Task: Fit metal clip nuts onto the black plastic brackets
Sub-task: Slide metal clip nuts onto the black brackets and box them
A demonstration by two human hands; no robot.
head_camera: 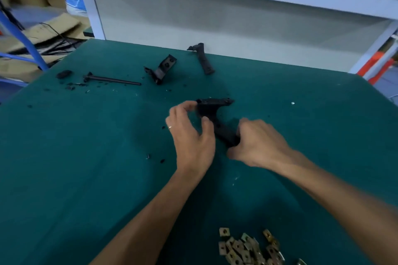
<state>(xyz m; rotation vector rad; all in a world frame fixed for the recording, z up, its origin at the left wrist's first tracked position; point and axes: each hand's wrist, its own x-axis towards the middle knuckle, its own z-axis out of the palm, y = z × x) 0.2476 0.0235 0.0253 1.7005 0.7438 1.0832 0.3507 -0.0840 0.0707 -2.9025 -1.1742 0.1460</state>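
Two hands shared one black plastic bracket (215, 118) at centre: left hand (190, 135) pinched its head, right hand (258, 144) gripped its stem. Neither visibly held a nut; clip nuts (247, 247) lay at five o'clock on the green surface (86, 157). Next, probably fetching one.

Arms: both are seen bare to the frame edge; no sleeves are worn.
Left hand (191, 135): a thin silver ring band (170, 127) is worn on one finger.
Right hand (258, 142): nothing is worn.
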